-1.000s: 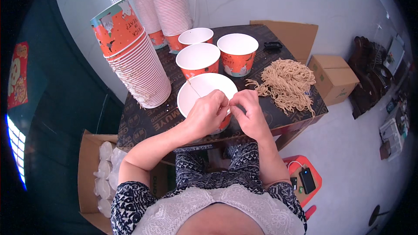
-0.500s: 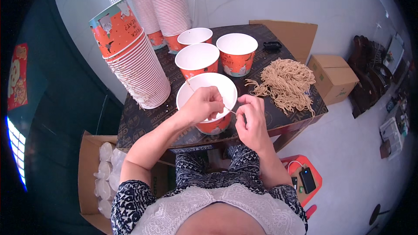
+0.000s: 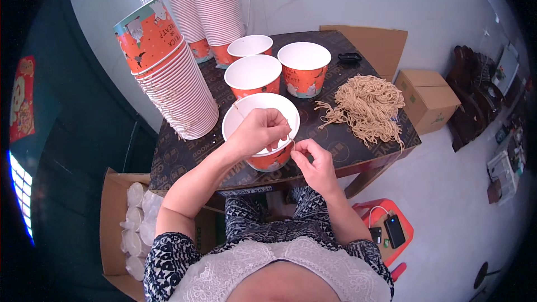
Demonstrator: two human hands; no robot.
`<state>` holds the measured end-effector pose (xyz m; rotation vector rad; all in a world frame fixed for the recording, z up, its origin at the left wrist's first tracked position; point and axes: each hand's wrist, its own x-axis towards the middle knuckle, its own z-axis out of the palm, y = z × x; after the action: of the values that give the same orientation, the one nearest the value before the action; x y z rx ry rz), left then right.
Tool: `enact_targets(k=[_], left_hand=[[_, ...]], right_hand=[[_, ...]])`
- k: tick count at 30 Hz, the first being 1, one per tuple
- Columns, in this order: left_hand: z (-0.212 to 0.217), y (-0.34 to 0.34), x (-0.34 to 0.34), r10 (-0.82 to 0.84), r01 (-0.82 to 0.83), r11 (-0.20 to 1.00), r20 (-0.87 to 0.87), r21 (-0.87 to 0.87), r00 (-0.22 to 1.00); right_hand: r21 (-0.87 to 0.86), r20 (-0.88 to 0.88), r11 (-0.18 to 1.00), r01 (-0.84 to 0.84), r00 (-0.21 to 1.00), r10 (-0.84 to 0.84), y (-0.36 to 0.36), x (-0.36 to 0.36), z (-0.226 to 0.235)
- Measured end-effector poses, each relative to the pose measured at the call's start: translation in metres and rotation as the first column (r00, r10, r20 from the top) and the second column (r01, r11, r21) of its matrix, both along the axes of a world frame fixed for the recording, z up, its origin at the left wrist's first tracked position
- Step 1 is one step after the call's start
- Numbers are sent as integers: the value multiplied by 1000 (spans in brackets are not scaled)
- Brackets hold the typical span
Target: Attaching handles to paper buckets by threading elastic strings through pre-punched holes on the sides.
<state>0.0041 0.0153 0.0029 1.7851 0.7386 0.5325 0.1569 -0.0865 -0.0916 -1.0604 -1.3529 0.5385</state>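
An orange paper bucket [image 3: 265, 163] with a white inside stands upright near the table's front edge. My left hand [image 3: 260, 131] reaches over its mouth, fingers pinched on a thin tan cord [image 3: 293, 143] at the right side of the rim. Just outside that rim, my right hand [image 3: 315, 162] pinches the same cord between thumb and forefinger. A bit of cord also shows across the bucket's far left inside wall. How the cord passes through the rim is hidden by my fingers.
Three similar buckets [image 3: 305, 75] stand behind. A tall leaning stack of buckets [image 3: 179, 92] is at the left, more stacks [image 3: 219, 11] at the back. A heap of tan cords [image 3: 369, 106] lies right. A carton [image 3: 124, 182] with bagged cups and a red stool [image 3: 404, 212] flank me.
My right hand has moved left and slightly down, closer to the rim, and its fingers have come together on the cord. The bucket has shifted slightly left.
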Motion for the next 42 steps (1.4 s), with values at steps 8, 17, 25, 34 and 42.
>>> enact_targets(k=[8, 17, 25, 34, 42], left_hand=[[-1, -4, 1, 67, -67, 995, -5, 79, 998], [-7, -12, 3, -17, 15, 973, 9, 231, 1000], [-4, -24, 0, 68, -59, 900, -6, 433, 998], [-3, -36, -7, 80, -19, 679, -48, 734, 996], [-7, -46, -12, 58, -16, 693, -34, 721, 998]], right_hand=[[216, 144, 960, 176, 967, -210, 1, 0, 2], [512, 188, 830, 223, 913, -362, 11, 2, 23], [240, -32, 968, 70, 997, -64, 14, -4, 12], [341, 40, 926, 159, 982, -183, 18, -6, 17], [279, 50, 940, 198, 974, -220, 13, -11, 19]])
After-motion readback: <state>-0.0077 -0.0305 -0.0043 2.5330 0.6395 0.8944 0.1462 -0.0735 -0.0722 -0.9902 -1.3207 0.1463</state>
